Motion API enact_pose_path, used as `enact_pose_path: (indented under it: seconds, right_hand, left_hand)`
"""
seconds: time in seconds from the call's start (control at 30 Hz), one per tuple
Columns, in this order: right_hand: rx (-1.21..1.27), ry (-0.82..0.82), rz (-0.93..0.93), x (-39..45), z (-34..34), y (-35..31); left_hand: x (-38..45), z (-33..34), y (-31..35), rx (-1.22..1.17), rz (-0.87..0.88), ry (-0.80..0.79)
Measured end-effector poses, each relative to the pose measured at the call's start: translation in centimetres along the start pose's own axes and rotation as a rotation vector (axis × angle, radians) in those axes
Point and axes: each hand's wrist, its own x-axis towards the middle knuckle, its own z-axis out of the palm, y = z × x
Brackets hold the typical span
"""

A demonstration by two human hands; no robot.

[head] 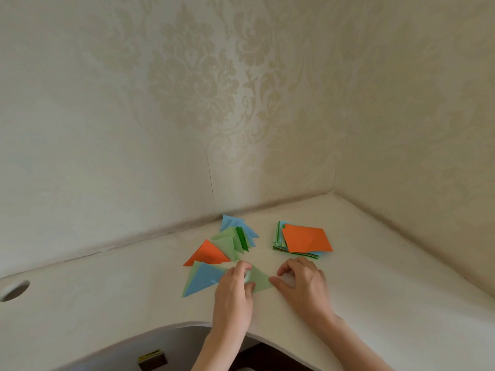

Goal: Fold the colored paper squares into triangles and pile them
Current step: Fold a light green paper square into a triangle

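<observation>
A light green folded paper triangle (pixel 259 280) lies on the white desk between my hands. My left hand (pixel 233 287) pinches its left end with thumb and fingers. My right hand (pixel 304 283) has its thumb on the triangle's right tip, fingers curled above the desk. Folded triangles spread in a fan to the left: a blue one over green (pixel 205 279), an orange one (pixel 207 254), and several green and blue ones (pixel 237 236) behind. A stack of flat squares with an orange sheet (pixel 305 239) on top sits at the right.
The white desk (pixel 375 277) fills a corner between two patterned walls. A round cable hole (pixel 14 290) is at the far left. The desk's front edge curves inward below my arms, with a dark object (pixel 152 358) on the floor underneath.
</observation>
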Motion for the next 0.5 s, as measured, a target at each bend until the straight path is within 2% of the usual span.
enact_pose_path:
  seconds: [0.1, 0.17, 0.33, 0.5]
  right_hand:
    - [0.067, 0.14, -0.034, 0.6, -0.7, 0.5]
    - [0.0, 0.233, -0.067, 1.4, -1.3, 1.0]
    - [-0.251, 0.237, -0.094, 3.3, -2.0, 2.5]
    - [-0.255, 0.289, -0.146, 3.9, -1.3, 2.8]
  left_hand:
    - [-1.2, -1.4, -1.9, 0.009, 0.05, 0.042]
    - [-1.6, -3.0, -3.5, 0.043, 0.03, 0.07]
    - [-1.3, -5.7, -6.6, 0.106, -0.044, 0.117]
    - [0.8, -5.1, -7.5, 0.06, -0.041, 0.112]
